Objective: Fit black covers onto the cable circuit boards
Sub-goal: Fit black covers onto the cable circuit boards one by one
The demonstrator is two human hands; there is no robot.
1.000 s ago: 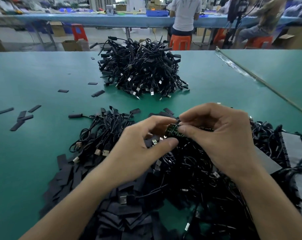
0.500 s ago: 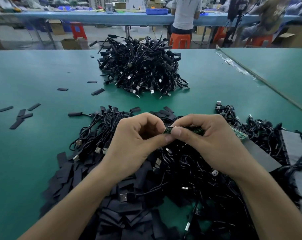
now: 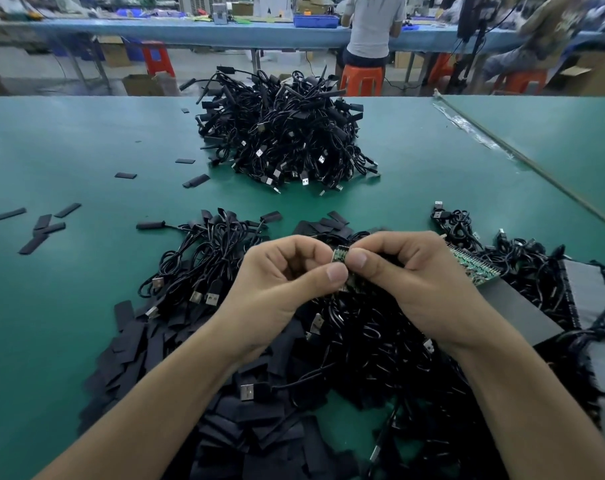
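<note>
Both my hands meet over the near pile of black USB cables. My left hand and my right hand pinch a small green circuit board between thumbs and forefingers; the board stands nearly on edge between the two thumbs. More green boards in a strip lie just right of my right hand. Flat black covers lie heaped at the near left of the pile. Whether a cover is on the held board I cannot tell.
A tall heap of black cables sits at the far middle of the green table. Loose black covers are scattered at left. Grey trays lie at right. People sit at a far bench.
The held board has turned from lying level between my hands to standing nearly on edge, and my thumbs have closed in together on it. My hands stay over the near pile.
</note>
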